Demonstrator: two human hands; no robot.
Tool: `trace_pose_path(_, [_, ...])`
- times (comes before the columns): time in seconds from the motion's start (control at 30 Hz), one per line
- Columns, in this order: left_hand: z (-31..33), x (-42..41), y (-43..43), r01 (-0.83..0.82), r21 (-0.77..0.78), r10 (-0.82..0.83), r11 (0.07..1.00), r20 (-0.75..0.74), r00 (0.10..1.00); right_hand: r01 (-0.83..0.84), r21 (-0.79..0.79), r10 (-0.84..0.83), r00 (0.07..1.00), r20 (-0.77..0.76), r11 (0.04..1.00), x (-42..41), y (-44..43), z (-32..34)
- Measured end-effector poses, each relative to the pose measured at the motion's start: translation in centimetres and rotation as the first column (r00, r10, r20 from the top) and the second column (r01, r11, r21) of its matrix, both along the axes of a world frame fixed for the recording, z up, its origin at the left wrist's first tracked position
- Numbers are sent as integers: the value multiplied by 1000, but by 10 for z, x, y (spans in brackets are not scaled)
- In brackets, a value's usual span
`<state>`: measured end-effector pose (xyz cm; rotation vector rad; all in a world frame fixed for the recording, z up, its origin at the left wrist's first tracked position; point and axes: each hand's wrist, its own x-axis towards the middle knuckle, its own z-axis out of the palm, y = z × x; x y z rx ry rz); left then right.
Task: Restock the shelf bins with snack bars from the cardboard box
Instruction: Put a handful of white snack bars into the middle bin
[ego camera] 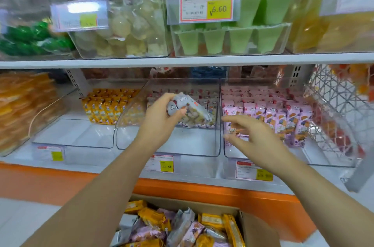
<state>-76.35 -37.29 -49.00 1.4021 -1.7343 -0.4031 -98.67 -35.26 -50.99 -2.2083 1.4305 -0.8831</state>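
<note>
- Left hand (159, 117) grips grey snack bars (188, 109) above the middle bin (192, 145) on the lower shelf.
- Right hand (257, 137): fingers spread, over the right bin (230, 154).
- Cardboard box (257, 226) sits below the shelf's front edge.

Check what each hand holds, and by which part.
Left hand grips a few grey-wrapped snack bars by their left ends, above the middle bin. Right hand holds nothing, its fingers loosely spread in front of the pink bars.

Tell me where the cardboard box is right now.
In the head view the cardboard box sits at the bottom centre, just below the orange shelf edge, open and holding mixed snack bars.
</note>
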Motion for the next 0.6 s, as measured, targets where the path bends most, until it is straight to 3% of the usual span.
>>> trace_pose_path(0.13, [-31,0,-50,-19,297,-85,955,333,939,-19,39,19,1000,-11,999,5,-13,-7])
trace_pose_path(0.23, [-44,-18,-82,-8,371,-178,929,463,868,-9,53,9,1000,12,999,4,-17,-9])
trace_pose_path(0.33, [-48,-39,-105,-15,333,-161,943,496,853,-10,53,8,999,49,999,3,-17,-11])
trace_pose_path(0.5, [-52,-55,-108,-144,184,35,972,494,869,-13,41,11,998,64,999,3,-20,-12])
trace_pose_path(0.6, [-51,-51,-101,-149,190,43,970,472,880,-19,21,18,999,47,1000,3,-20,-11])
